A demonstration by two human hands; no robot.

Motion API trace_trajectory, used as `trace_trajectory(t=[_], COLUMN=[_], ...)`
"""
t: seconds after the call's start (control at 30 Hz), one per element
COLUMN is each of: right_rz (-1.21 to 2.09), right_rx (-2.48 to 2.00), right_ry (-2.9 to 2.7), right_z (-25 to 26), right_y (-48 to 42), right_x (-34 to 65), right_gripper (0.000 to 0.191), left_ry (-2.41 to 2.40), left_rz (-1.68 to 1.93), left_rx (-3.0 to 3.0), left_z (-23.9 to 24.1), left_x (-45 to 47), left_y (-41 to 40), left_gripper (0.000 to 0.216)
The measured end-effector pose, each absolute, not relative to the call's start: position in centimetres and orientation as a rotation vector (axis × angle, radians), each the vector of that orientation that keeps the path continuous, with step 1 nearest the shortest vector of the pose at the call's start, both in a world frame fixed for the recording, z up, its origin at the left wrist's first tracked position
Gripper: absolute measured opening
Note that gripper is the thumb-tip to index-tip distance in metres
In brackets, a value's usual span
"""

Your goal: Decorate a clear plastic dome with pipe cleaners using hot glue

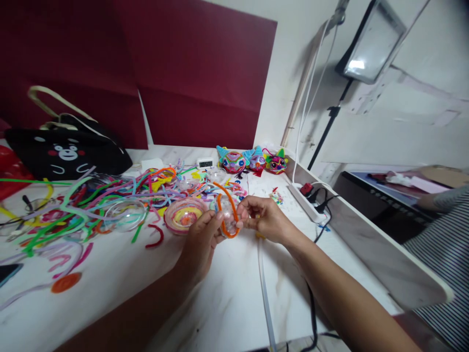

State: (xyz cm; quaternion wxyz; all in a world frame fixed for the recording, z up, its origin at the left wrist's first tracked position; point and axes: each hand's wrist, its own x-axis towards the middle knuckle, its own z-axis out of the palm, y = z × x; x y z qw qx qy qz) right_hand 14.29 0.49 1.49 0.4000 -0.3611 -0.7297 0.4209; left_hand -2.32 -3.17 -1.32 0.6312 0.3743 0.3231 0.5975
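My left hand (201,243) grips a small clear plastic shell (227,220) between thumb and fingers, above the front of the table. An orange pipe cleaner (232,199) curves around the shell's rim, with one free end sticking up to the left. On the right side of the rim, the fingers of my right hand (266,218) pinch the pipe cleaner against the shell. Just behind my left hand lies a round clear dish (183,215) lined with pink, red and yellow rings. Farther left sits another clear dome (126,214); the fingertips partly cover the held shell.
Loose pipe cleaners (80,208) spread over the left of the white table. Several finished animal-face crafts (234,161) and a small digital clock (205,164) stand at the back. A power strip (308,203) lies along the right edge. A person's striped sleeve (439,259) shows at far right.
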Motion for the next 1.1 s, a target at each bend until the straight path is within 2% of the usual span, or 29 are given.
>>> trace_trajectory(t=[0.33, 0.47, 0.9, 1.1], right_rz=[1.107, 1.111, 0.852, 0.813], right_rx=[-0.909, -0.914, -0.978, -1.029], right_ry=[-1.820, -1.810, -1.838, -1.819], right_z=[1.56, 1.32, 0.86, 0.73], right_y=[0.30, 0.33, 0.23, 0.08], right_x=[14.25, 14.24, 13.71, 13.53], right_gripper=[0.026, 0.027, 0.018, 0.012], left_ry=[0.715, 0.723, 0.626, 0.610], left_rz=[1.374, 1.377, 1.406, 1.407], left_rx=[0.850, 0.821, 0.882, 0.871], left_z=[-1.61, -1.39, -1.46, -0.96], left_x=[-2.17, -2.03, -2.13, -2.07], left_y=[-3.25, -3.30, -3.15, -3.44], left_gripper=[0.022, 0.032, 0.022, 0.024])
